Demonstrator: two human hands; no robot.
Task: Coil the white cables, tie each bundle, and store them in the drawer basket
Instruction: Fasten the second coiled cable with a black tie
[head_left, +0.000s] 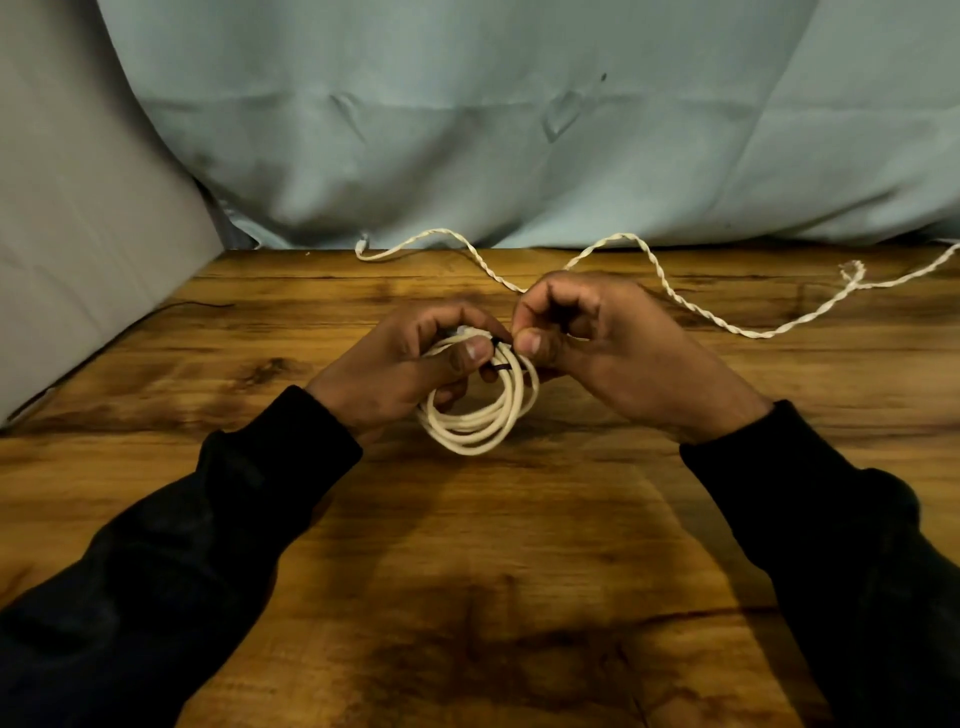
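A coiled white cable hangs in several loops just above the wooden table, at the centre of the head view. My left hand grips the top of the coil, thumb pressed on the strands. A thin dark tie wraps the bundle beside that thumb. My right hand pinches the tie's end against the coil with thumb and forefinger. A second white cable, twisted and uncoiled, snakes across the back of the table behind my hands.
A pale blue cloth hangs behind the table's far edge. A grey panel leans at the left. A thin dark wire lies near that panel. No drawer or basket is in view.
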